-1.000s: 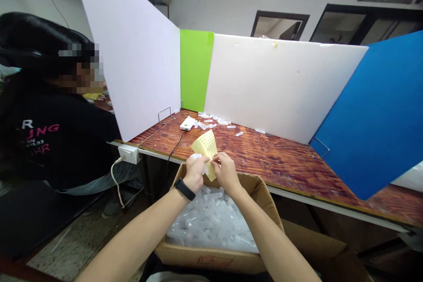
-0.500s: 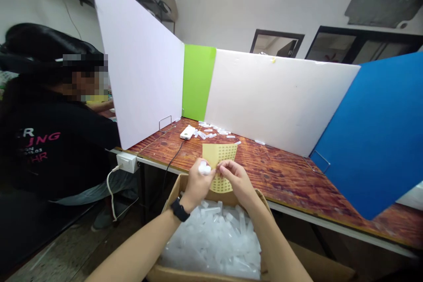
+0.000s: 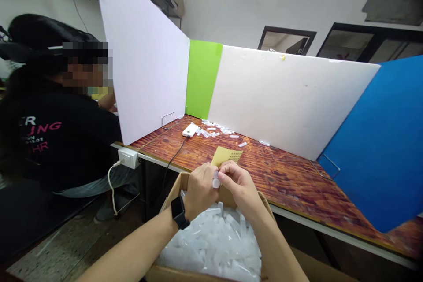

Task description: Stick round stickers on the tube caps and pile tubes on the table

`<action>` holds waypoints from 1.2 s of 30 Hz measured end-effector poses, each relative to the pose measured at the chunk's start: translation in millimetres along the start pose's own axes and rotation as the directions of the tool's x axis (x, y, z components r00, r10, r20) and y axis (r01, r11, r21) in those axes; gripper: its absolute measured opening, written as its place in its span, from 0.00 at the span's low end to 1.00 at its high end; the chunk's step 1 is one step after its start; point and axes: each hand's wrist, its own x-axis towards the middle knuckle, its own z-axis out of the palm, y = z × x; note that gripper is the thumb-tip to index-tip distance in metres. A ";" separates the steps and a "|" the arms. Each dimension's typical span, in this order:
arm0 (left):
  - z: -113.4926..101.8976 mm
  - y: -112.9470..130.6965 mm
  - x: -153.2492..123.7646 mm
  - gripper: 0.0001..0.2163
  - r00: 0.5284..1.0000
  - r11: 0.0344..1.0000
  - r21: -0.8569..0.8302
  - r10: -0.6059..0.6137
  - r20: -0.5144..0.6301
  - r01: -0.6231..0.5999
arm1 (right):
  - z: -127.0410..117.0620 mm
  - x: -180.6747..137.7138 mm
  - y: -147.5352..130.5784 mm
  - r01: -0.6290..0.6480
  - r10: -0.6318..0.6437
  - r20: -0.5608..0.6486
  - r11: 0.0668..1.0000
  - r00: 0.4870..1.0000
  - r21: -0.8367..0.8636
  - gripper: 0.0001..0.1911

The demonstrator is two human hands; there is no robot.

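Observation:
My left hand (image 3: 200,189), with a black watch on its wrist, is closed around a small clear plastic tube (image 3: 216,182). My right hand (image 3: 238,183) pinches the same tube from the right side. A yellow sticker sheet (image 3: 226,156) pokes up behind both sets of fingers, tilted back and nearly flat; I cannot tell which hand holds it. Both hands hover over the far edge of an open cardboard box (image 3: 176,187) filled with several clear plastic tubes (image 3: 214,242).
A wooden table (image 3: 280,172) stands ahead, fenced by white (image 3: 145,66), green (image 3: 202,79) and blue panels (image 3: 383,141). Loose tubes (image 3: 216,131) and a white power bank (image 3: 190,130) with a cable lie at its back. A person in black (image 3: 49,132) sits left.
The yellow sheet has dropped from upright to nearly flat behind my fingers. My hands came together on one tube, and my view has shifted slightly.

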 end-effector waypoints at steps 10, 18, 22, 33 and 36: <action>1.2 -2.3 0.3 0.07 0.999 0.999 0.023 0.032 -0.020 -0.031 | 9.5 0.7 5.2 -0.108 0.123 -0.103 0.984 0.987 0.144 0.09; 2.0 -1.6 -3.5 0.06 1.000 1.000 0.014 0.016 -0.028 -0.015 | 6.1 4.0 12.6 -0.159 0.178 -0.014 0.909 0.984 0.385 0.12; 2.0 1.3 -4.8 0.04 0.998 0.997 -0.048 -0.065 0.017 0.066 | 2.5 8.1 18.7 -0.130 0.159 -0.060 0.931 0.985 0.340 0.11; 1.8 -3.6 6.5 0.08 0.764 0.575 -0.551 -0.614 0.197 0.605 | -52.1 8.4 44.4 -0.322 0.310 0.089 0.917 0.947 0.236 0.18; 2.9 -10.7 7.9 0.08 0.753 0.547 -0.577 -0.628 0.196 0.606 | -55.2 8.0 47.9 -0.313 0.308 0.054 0.924 0.950 0.220 0.18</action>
